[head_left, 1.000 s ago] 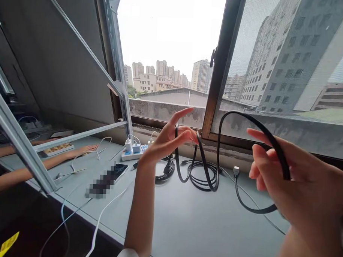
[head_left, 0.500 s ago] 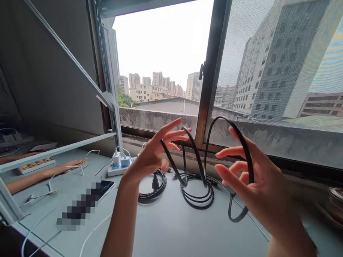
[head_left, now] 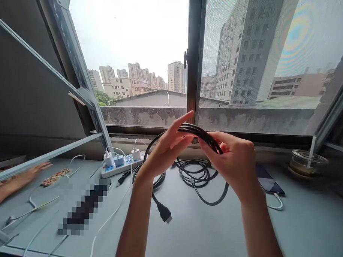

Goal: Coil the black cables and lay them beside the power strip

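A black HDMI cable is gathered into several loops and held up between my hands above the desk. My left hand has the left side of the loops between thumb and fingers, its index finger stretched out over them. On the right side, my right hand pinches the strands together between thumb and fingers. One HDMI plug hangs below my left hand. Behind the held loops, two coiled black cables lie on the desk, one at the middle and one partly hidden by my left forearm.
A white power strip with chargers stands against the window wall. A pixelated dark object and white cords lie left. Another person's hand rests at far left. A phone and a cup with a straw are right.
My hands have come closer together. The cable's wide, loose loops are now a tight bundle, and an HDMI plug hangs below. The view has turned right, showing the phone and the whole cup.
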`<state>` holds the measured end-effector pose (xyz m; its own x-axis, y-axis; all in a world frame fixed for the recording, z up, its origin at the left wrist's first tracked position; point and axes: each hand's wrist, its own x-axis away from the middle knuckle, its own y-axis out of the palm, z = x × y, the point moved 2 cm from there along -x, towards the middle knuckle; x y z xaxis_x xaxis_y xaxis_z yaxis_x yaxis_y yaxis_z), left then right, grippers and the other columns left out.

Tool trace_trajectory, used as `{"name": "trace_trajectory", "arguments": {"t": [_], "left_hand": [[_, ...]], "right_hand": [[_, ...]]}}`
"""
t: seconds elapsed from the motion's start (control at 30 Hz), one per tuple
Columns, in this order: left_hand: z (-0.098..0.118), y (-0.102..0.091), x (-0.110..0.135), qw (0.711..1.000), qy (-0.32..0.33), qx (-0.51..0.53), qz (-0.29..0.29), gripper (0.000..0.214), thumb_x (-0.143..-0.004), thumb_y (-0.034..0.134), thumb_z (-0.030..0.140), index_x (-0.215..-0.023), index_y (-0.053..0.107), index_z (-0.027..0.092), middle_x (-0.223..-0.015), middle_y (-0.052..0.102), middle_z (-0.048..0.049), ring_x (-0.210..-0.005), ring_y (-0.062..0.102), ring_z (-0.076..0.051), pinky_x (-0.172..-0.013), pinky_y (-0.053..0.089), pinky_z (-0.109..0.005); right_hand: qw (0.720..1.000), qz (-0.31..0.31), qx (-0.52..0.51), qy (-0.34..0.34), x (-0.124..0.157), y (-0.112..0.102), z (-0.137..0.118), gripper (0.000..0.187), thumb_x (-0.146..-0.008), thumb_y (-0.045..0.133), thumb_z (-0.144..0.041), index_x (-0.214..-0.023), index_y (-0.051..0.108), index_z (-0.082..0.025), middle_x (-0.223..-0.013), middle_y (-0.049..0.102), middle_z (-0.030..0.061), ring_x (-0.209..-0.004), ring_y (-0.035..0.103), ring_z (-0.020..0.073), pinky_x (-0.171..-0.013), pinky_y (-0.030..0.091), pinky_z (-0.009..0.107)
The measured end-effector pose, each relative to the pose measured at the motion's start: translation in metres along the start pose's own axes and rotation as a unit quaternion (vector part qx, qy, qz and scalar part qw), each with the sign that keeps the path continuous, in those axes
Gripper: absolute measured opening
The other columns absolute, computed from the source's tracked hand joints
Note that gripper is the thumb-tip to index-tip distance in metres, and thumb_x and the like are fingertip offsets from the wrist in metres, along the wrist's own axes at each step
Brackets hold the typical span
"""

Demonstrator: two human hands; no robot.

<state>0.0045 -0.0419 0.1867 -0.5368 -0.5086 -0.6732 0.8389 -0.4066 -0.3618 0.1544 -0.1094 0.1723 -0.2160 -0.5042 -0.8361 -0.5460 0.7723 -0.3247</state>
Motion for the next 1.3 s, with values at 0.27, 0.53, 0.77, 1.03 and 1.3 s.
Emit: {"name": "trace_trajectory", "arguments": {"t": [0.27,0.53,0.77,1.03,1.3], "left_hand": [[0.015,-0.025,0.022,0.998,-0.048,0.041,-0.023,0.068,-0.077,0.069,0.043,-0.138,0.041,0.033,-0.085,0.071,-0.0042,-0.077,0.07,-0.023,-0.068,0.057,-0.036],[0.019,-0.065,0.031,0.973,0.157,-0.04,0.164,0.065,-0.074,0.071,0.047,-0.131,0.044,0.036,-0.113,0.065,-0.0019,-0.11,0.059,-0.021,-0.094,0.046,-0.037],[-0.031,-0.033,-0.006,0.981,0.056,-0.062,0.177,0.03,-0.08,0.065,0.032,-0.107,0.053,0.024,-0.098,0.065,-0.0026,-0.087,0.063,-0.015,-0.078,0.051,-0.03],[-0.056,-0.038,-0.015,0.898,0.06,-0.189,0.391,0.026,-0.074,0.07,0.026,-0.094,0.054,0.024,-0.095,0.057,-0.0015,-0.088,0.055,-0.015,-0.081,0.047,-0.031],[-0.05,-0.027,-0.017,0.954,-0.047,-0.112,0.275,0.026,-0.075,0.062,0.032,-0.054,0.062,0.017,-0.037,0.046,0.0056,-0.035,0.042,-0.007,-0.04,0.037,-0.021]], "right_hand": [[0.997,0.009,-0.081,0.002,0.008,0.0,-0.019,0.014,-0.075,0.069,-0.036,-0.076,0.073,-0.023,-0.059,0.056,-0.0032,-0.048,0.043,0.0074,-0.046,0.034,0.021],[0.979,-0.081,-0.18,0.057,-0.001,0.012,-0.025,0.024,-0.082,0.062,-0.042,-0.071,0.06,-0.021,-0.055,0.053,-0.0042,-0.049,0.049,0.0078,-0.044,0.036,0.019],[0.968,-0.04,-0.247,-0.017,-0.012,0.029,-0.025,0.015,-0.081,0.066,-0.032,-0.072,0.06,-0.022,-0.052,0.052,-0.007,-0.041,0.044,0.0044,-0.039,0.036,0.017],[0.982,-0.001,-0.186,-0.024,-0.018,0.036,-0.006,0.017,-0.075,0.071,-0.038,-0.068,0.067,-0.023,-0.048,0.055,-0.0053,-0.034,0.045,0.0068,-0.033,0.036,0.02],[0.984,0.137,-0.094,-0.068,-0.018,0.016,0.006,0.014,-0.075,0.072,-0.037,-0.072,0.069,-0.024,-0.05,0.06,-0.005,-0.042,0.053,0.0087,-0.042,0.04,0.022]]}}
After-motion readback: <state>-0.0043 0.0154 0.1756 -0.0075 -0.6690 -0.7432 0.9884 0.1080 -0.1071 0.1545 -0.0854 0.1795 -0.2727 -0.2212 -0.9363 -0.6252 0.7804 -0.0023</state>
